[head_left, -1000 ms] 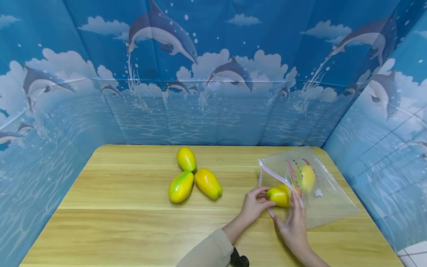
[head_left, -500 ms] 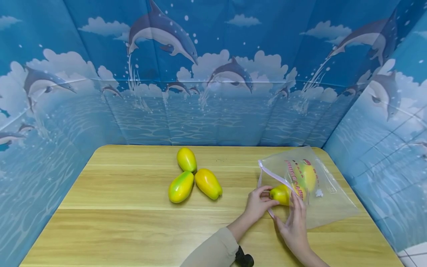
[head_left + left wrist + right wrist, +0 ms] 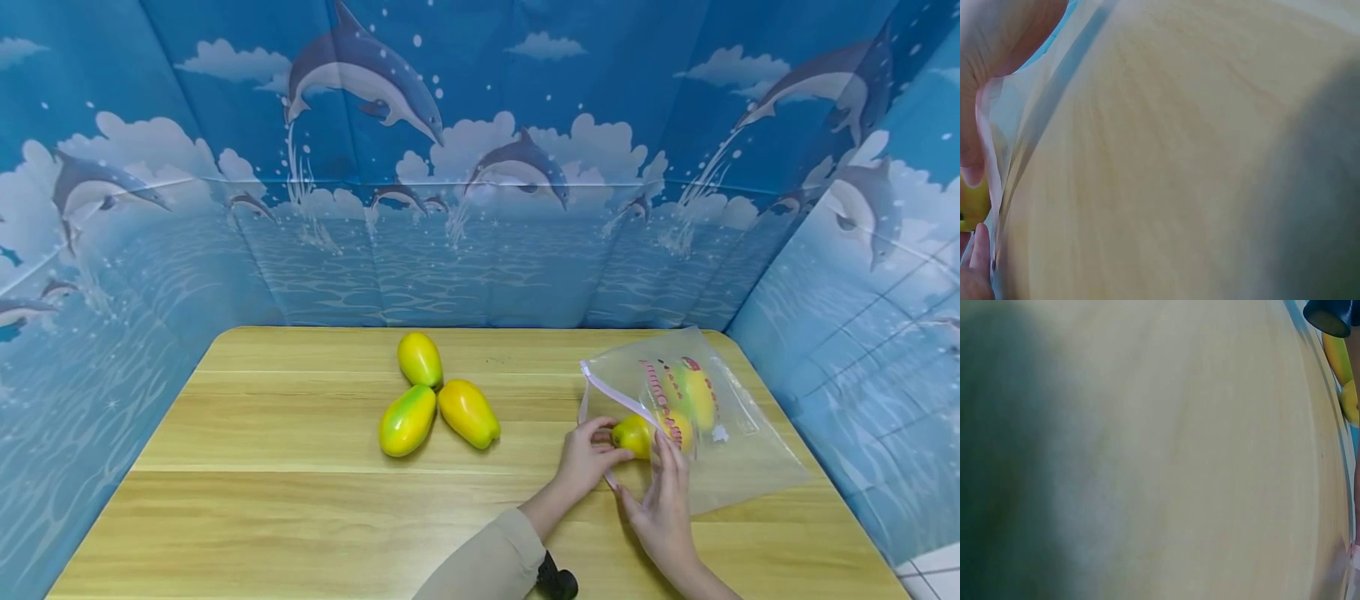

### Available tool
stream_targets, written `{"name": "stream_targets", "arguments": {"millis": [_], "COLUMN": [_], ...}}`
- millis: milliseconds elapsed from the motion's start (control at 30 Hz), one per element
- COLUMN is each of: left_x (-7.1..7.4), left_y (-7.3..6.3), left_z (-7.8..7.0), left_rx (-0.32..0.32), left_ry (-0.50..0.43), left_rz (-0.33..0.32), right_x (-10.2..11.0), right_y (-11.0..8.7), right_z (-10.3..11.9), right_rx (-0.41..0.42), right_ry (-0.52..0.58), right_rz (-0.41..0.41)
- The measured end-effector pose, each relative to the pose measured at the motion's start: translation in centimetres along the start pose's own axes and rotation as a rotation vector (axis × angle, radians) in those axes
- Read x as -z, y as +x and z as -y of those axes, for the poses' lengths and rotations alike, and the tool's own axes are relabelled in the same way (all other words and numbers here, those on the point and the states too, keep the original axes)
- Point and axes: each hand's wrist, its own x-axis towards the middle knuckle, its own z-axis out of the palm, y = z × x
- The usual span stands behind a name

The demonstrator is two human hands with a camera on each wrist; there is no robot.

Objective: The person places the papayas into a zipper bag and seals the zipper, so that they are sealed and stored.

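A clear plastic bag (image 3: 750,475) with a lilac edge and red print lies at the right of the table in the head view. My left hand (image 3: 588,458) pinches the stem end of a yellow papaya (image 3: 632,437) between thumb and fingers at the bag's mouth. The papaya's far half is under the clear film. My right hand (image 3: 663,512) holds the bag's lilac edge, fingers over it and thumb lower down. Another papaya (image 3: 700,398) shows through the film deeper inside. In the left wrist view, the papaya (image 3: 974,203) shows between fingers at the left border.
Three yellow-green papayas (image 3: 420,360) (image 3: 407,419) (image 3: 468,412) lie grouped on the wooden table (image 3: 300,517), left of the bag. A dolphin-print curtain (image 3: 480,250) stands behind the table. A black wrist camera (image 3: 557,579) sits below the left sleeve.
My left hand has moved right, sliding the papaya farther into the bag. The papaya inside has shifted slightly right. My right hand has stayed at the bag's edge.
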Motion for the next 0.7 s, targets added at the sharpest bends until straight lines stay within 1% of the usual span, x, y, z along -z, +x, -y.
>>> {"name": "stream_targets", "arguments": {"millis": [67, 167, 233, 367, 533, 700], "left_x": [-0.1, -0.1, 0.0, 0.1, 0.4, 1.1], "left_y": [0.1, 0.2, 0.3, 0.3, 0.2, -0.2], "left_z": [0.0, 0.0, 0.0, 0.0, 0.2, 0.1], "left_rx": [0.0, 0.0, -0.001, 0.003, -0.003, -0.044], "left_ry": [0.0, 0.008, 0.017, 0.017, 0.023, 0.074], "left_rz": [0.002, 0.003, 0.005, 0.014, 0.018, 0.011], "right_x": [0.0, 0.1, 0.1, 0.0, 0.0, 0.0], "right_y": [0.0, 0.0, 0.0, 0.0, 0.0, -0.1], "right_z": [0.1, 0.2, 0.3, 0.2, 0.1, 0.1], "right_rx": [-0.005, -0.035, -0.071, -0.101, -0.096, -0.087], "right_ry": [0.001, -0.024, -0.04, -0.052, -0.054, -0.061], "right_rz": [0.001, 0.013, 0.024, 0.031, 0.03, 0.022]}}
